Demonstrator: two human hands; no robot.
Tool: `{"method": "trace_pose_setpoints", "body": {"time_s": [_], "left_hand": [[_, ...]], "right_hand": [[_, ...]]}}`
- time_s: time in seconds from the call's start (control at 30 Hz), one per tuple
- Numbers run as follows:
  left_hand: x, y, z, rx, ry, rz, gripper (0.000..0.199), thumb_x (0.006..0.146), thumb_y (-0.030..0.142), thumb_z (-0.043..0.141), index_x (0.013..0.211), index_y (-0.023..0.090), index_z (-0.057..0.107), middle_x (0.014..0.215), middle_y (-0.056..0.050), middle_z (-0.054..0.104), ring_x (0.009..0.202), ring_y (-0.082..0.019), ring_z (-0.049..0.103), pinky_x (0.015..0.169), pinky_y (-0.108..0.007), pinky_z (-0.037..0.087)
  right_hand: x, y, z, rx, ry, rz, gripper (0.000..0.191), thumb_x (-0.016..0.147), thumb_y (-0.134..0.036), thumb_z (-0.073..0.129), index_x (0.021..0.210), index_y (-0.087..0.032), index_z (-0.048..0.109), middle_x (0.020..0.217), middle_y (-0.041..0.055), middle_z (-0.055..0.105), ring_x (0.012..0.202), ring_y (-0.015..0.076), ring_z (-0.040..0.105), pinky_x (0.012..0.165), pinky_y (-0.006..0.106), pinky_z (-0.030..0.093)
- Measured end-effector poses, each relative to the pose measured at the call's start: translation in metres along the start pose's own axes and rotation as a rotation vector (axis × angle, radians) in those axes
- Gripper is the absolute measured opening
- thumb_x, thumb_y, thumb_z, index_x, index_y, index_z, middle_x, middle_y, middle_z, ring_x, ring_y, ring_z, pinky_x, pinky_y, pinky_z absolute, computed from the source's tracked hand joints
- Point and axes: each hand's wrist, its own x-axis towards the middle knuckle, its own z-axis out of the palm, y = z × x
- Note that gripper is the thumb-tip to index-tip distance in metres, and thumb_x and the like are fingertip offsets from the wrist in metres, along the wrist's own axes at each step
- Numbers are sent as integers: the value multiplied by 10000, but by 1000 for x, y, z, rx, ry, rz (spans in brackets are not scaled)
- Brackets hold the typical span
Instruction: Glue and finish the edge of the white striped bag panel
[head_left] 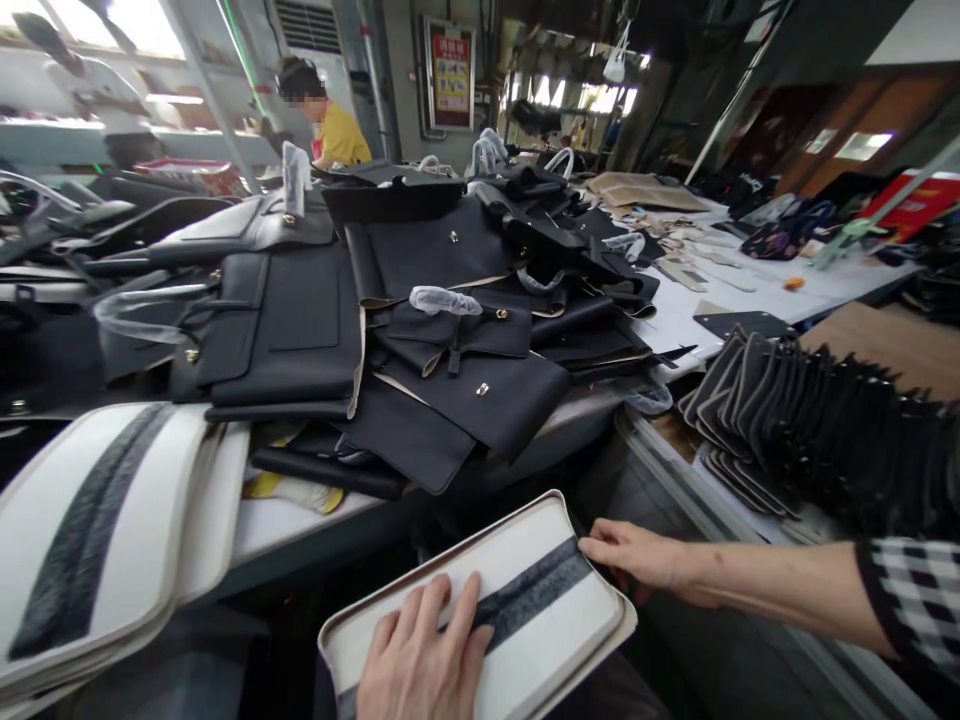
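In front of me, low in the head view, lies a white panel with a dark grey stripe (555, 640), its edges curled up. At least one more pale layer shows beneath its right corner. My left hand (427, 650) rests on the panel with its fingers spread across the near part of the stripe. At the panel's right end my right hand (637, 555) pinches the edge where the stripe meets it. The fingertips below that edge are partly hidden. A stack of similar white striped panels (142, 480) sits at the left on the table edge.
Black leather bag pieces (427, 390) with plastic-wrapped handles cover the table ahead. To the right, a row of black flap-shaped pieces (832, 430) stands near a brown board (892, 345). A person in yellow (341, 135) works at the back left, another person (94, 85) farther left.
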Motion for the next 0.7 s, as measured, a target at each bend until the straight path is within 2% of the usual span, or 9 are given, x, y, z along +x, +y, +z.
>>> {"method": "trace_pose_setpoints", "body": {"time_s": [0.1,0.2,0.37,0.57,0.7], "left_hand": [[10,13,-9,-5,-70,-87,367,944,313,505,1301,385,551,1100,-31,642,986,-231,599,805,-387,429],[22,23,-18,-27,-121,-92,302,945,294,504,1224,353,602,976,-31,613,904,-224,580,786,-385,425],[38,34,-23,-132,-122,-43,205,972,218,430,1013,244,630,1129,-39,600,1046,-238,540,898,-415,423],[45,47,-16,-84,-118,-11,281,959,196,458,1210,258,568,1143,-62,573,1055,-265,528,887,-423,448],[51,48,-14,-45,-133,-19,232,967,189,436,1111,256,606,1065,-58,575,988,-258,532,859,-421,439]], "right_hand": [[-4,-1,4,15,44,-9,380,897,-577,531,922,-198,521,820,8,547,739,144,512,511,197,358],[-3,-3,2,36,58,-44,390,861,-581,573,899,-200,497,807,-3,533,702,129,492,513,197,334],[6,-1,-3,76,29,-90,374,794,-525,643,893,-204,479,758,-18,516,648,120,486,475,191,312],[16,6,1,154,12,-114,385,750,-503,666,884,-204,463,714,-28,507,612,123,485,460,196,339],[20,9,-2,240,-42,-113,441,689,-513,720,856,-217,439,711,-37,501,608,126,485,476,204,362]]}}
